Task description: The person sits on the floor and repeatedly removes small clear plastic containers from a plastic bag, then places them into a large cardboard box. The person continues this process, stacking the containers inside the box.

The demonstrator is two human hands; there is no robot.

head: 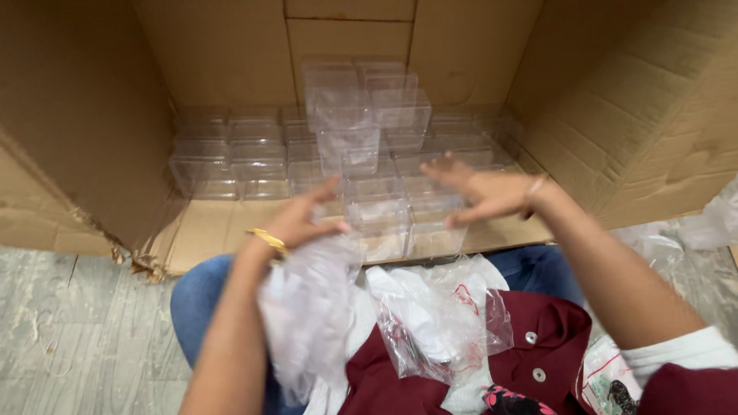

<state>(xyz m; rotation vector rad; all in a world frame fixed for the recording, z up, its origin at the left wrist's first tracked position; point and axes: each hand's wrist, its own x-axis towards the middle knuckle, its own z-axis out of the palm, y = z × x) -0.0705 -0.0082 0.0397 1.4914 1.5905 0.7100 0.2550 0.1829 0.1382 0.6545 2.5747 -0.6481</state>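
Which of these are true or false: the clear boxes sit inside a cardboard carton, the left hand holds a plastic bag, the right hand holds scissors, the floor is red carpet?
1. Clear plastic boxes sit stacked inside the cardboard carton. True.
2. The left hand has a crumpled clear plastic bag in its grip. True.
3. The right hand holds scissors. False: its fingers are spread at the boxes, holding no tool.
4. The floor is red carpet. False: it is pale grey, plank-patterned.
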